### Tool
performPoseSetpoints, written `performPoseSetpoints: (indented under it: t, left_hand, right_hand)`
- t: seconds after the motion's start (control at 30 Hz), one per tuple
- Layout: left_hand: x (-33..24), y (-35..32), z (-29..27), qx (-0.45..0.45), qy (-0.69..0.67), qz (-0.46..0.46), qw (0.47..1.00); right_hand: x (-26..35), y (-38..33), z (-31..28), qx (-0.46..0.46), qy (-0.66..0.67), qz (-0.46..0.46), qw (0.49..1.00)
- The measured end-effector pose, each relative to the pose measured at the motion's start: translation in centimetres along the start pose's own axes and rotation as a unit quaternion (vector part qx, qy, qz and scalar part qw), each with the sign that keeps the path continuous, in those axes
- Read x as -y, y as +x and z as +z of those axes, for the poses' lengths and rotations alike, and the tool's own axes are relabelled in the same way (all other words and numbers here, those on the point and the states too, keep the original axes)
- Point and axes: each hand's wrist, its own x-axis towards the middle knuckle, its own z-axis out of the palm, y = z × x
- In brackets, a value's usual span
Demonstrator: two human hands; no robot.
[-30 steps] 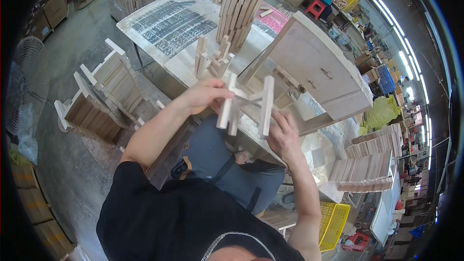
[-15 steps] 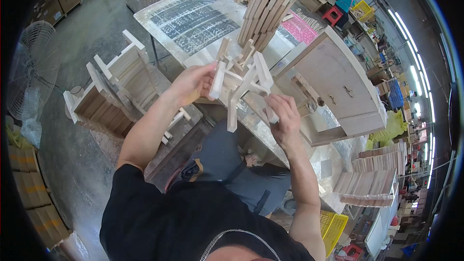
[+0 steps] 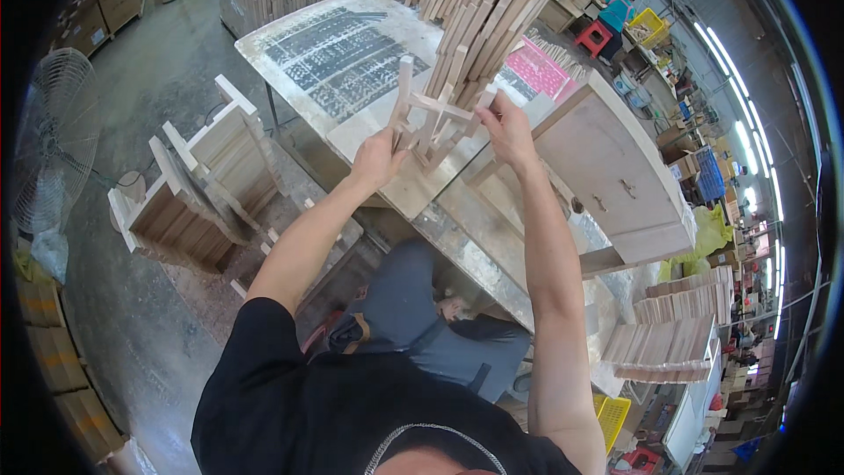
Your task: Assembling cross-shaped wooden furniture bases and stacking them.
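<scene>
Between my hands is a small wooden frame (image 3: 444,109) of pale legs joined by crossed bars, over the worktable (image 3: 409,185). My left hand (image 3: 378,159) is closed round the lower end of its left leg. On the other side my right hand (image 3: 507,129) grips the right leg, thumb and fingers pressed together near its top. Just behind the frame rises a tall stack of wooden strips (image 3: 483,18). Whether the frame's lower ends touch the tabletop, I cannot tell.
Right of my right forearm stands a large wooden panel fixture (image 3: 615,167). To my left are stacked wooden pieces in a rack (image 3: 189,202) and a floor fan (image 3: 57,136). Bundled slats (image 3: 659,347) and a yellow crate (image 3: 609,418) lie at the lower right. A person (image 3: 617,10) sits far off.
Both hands have moved away from my body with the wooden frame, toward the strip stack. The frame has turned, and my arms are stretched out further.
</scene>
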Motion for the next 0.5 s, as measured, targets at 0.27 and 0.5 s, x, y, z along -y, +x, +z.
performPoseSetpoints:
  t: [0.27,0.5]
  left_hand:
    - [0.6,0.2,-0.7,0.019,0.005,-0.013,1.0]
    - [0.0,0.4,-1.1,0.051,-0.029,-0.017,0.998]
  right_hand:
    - [0.1,3.0,-0.3,0.07,0.07,-0.029,0.995]
    - [-5.8,-0.5,5.5,0.072,0.033,0.025,0.997]
